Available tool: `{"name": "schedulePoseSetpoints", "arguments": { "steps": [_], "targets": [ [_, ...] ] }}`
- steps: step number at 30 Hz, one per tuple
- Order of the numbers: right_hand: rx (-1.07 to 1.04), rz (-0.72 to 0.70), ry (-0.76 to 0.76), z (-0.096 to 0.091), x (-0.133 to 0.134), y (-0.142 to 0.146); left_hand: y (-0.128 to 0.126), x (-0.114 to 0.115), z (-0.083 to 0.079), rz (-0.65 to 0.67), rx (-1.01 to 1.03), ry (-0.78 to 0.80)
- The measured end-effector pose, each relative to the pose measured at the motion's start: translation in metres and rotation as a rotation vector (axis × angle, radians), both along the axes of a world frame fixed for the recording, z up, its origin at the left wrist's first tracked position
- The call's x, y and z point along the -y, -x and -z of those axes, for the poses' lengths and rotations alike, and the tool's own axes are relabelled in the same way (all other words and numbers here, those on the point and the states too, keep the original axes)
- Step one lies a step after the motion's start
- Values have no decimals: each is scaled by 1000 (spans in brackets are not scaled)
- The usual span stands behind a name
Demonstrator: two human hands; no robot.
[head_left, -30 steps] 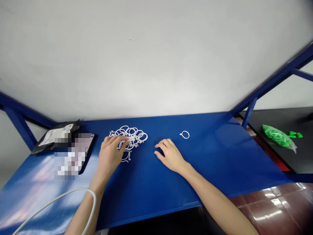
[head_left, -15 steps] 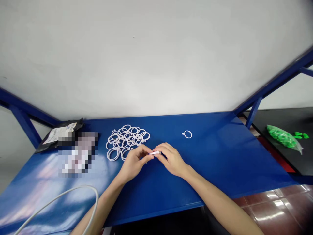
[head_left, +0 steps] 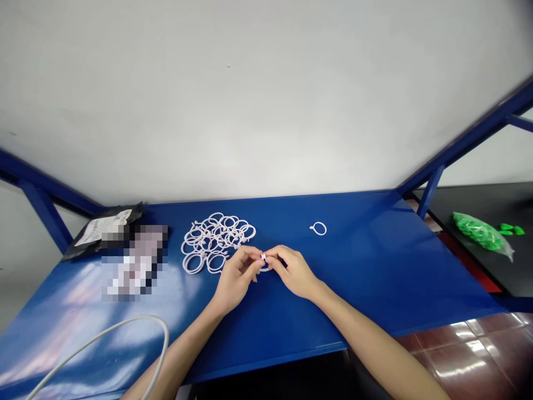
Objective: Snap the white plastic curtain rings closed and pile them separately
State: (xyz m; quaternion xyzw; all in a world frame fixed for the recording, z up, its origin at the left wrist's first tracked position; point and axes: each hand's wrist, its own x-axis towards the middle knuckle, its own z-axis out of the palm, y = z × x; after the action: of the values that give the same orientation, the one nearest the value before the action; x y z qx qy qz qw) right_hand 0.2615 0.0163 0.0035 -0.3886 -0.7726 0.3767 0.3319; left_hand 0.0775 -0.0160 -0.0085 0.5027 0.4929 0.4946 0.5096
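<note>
Between my hands is a white curtain ring (head_left: 265,269), its lower curve showing below the fingertips and its small knob between them. My left hand (head_left: 239,273) pinches it from the left, thumb against fingers. From the right, my right hand (head_left: 292,271) grips the same ring with thumb and index finger. Much of the ring is hidden by the fingers. Left of my left hand lies a pile of white curtain rings (head_left: 194,263) on the blue table (head_left: 353,278). One single curtain ring (head_left: 320,228) lies apart, beyond my right hand.
A black plastic parcel (head_left: 104,228) with a white label and a blurred-out item (head_left: 139,258) lie on the left. A pale cable (head_left: 104,328) loops across the front left. On a dark table at right rests a bag of green pieces (head_left: 483,236). A wall stands behind.
The ring between my fingers has turned, so its curve now hangs below the fingertips instead of showing edge-on. My left hand has shifted slightly right. The pile and the single ring stay put.
</note>
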Motion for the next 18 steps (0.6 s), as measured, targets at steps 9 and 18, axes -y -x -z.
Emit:
{"name": "schedulePoseSetpoints", "arguments": {
  "steps": [9, 18],
  "targets": [
    [77, -80, -79, -2, 1, 0, 5, 3, 10, -18, -88, -42],
    [174, -176, -130, 2, 3, -4, 6, 8, 14, -2, -263, -212]
  ]
}}
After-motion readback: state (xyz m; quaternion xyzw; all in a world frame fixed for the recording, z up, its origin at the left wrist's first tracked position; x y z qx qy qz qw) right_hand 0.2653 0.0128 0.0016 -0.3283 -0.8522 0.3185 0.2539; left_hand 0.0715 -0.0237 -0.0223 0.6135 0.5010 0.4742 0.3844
